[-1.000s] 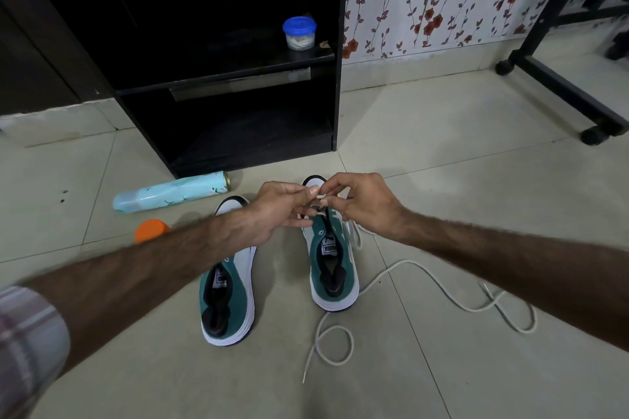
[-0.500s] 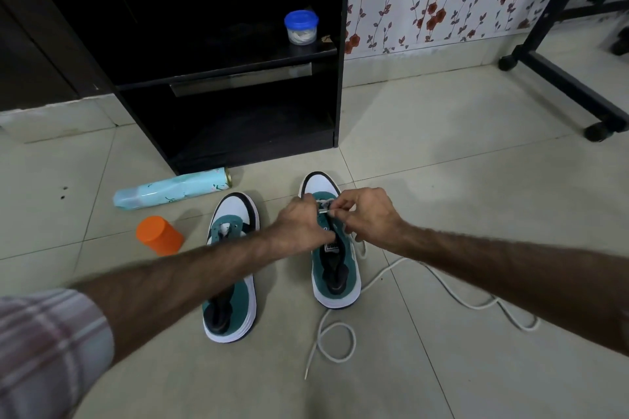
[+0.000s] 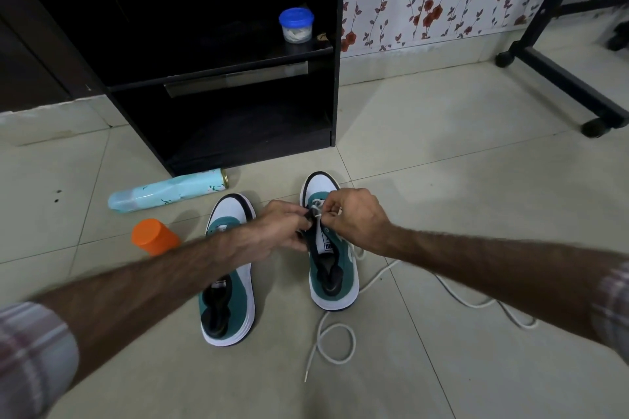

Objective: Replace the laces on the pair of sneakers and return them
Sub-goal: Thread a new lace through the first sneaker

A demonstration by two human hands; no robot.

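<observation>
Two green, white and black sneakers stand side by side on the tiled floor, toes pointing away from me. The left sneaker (image 3: 228, 286) has no lace that I can see. Over the front eyelets of the right sneaker (image 3: 335, 277) both hands work. My left hand (image 3: 272, 231) grips the dark tongue and eyelet edge. My right hand (image 3: 354, 219) pinches the white lace (image 3: 340, 343) at the eyelets. The rest of the lace trails loose on the floor, looping to the right and in front of the shoe.
A pale blue spray can (image 3: 166, 192) lies on the floor left of the shoes, with an orange cap (image 3: 155, 236) beside it. A black cabinet (image 3: 218, 54) stands behind, holding a blue-lidded jar (image 3: 295, 25). A black wheeled frame (image 3: 558, 78) stands at the right.
Both hands have come down from above the toe onto the front eyelets of the right sneaker. The view has shifted so the orange cap and the left shoe's toe show fully.
</observation>
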